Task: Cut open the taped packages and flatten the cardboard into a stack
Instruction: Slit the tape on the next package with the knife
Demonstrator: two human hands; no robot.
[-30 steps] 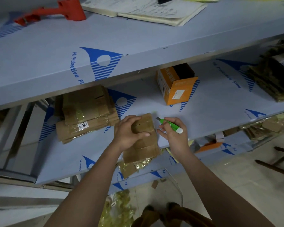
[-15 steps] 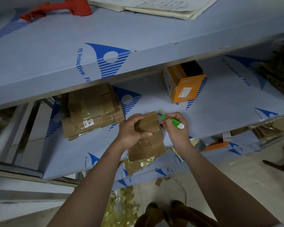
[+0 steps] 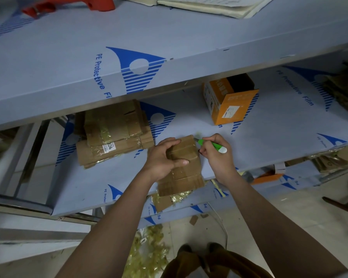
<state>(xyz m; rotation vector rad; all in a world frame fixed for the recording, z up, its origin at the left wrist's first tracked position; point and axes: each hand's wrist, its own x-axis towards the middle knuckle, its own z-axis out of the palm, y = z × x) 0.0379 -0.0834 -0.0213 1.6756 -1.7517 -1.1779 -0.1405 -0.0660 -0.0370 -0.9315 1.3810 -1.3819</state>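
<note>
A small taped brown cardboard package lies on the middle shelf near its front edge. My left hand grips its upper half, thumb across the top face. My right hand holds a green and white utility knife, whose blade tip touches the package's upper right corner. To the left on the same shelf lies a pile of taped flat cardboard with a white label.
An orange box stands on the shelf behind my right hand. More cardboard is piled at the far right. The upper shelf carries a red tool and an open notebook. Tape scraps litter the floor below.
My right hand has brought the knife leftwards until its blade tip meets the package's upper right corner. My left hand keeps its grip on the package.
</note>
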